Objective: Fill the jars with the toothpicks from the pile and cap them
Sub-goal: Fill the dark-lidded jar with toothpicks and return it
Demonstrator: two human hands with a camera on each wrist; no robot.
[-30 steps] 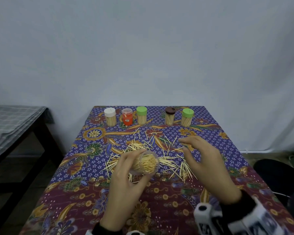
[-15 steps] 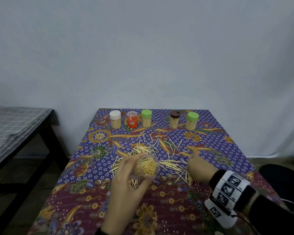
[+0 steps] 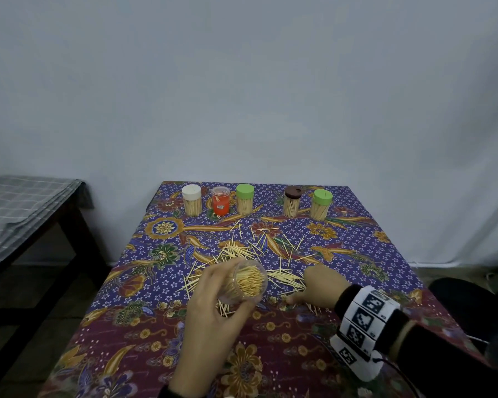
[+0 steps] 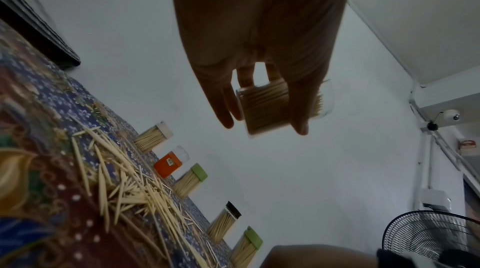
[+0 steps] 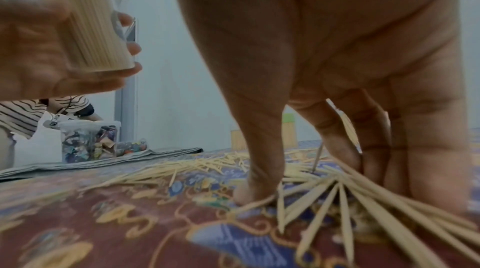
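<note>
**Inspector:** State the condition of your hands.

**Operator:** My left hand (image 3: 213, 308) grips an uncapped clear jar (image 3: 246, 281), fingers and thumb curled round its wall. I hold it above the bench (image 3: 121, 334), tilted, its open mouth turned up toward my head. It is packed nearly full with toothpicks. The left wrist view shows the same jar (image 4: 267, 108) clear of the cloth, fingers (image 4: 221, 98) wrapped across it.

**Inspector:** And the right?

**Operator:** My right hand (image 3: 319, 285) is down on the pile of loose toothpicks (image 3: 253, 254), just right of the jar. In the right wrist view the thumb tip (image 5: 249, 192) presses on the cloth among the sticks, and the other fingers are bent down onto a fanned bundle (image 5: 363, 206). They gather round those sticks; whether any are lifted I cannot tell.

**Inspector:** Location of the remaining stock?

**Operator:** The pile is scattered over the middle of the patterned cloth, between my hands and the far row. Along the far edge stand five capped jars, upright: a white-capped jar (image 3: 191, 200), an orange jar (image 3: 220, 201) with a clear cap, a green-capped jar (image 3: 245, 199), then a gap, a brown-capped jar (image 3: 292, 201) and a second green-capped jar (image 3: 321, 204).

**Inspector:** Anything else?

**Operator:** A marker band (image 3: 362, 320) sits on my right wrist. A bed with a grey checked cover (image 3: 20, 208) stands to the left.
</note>
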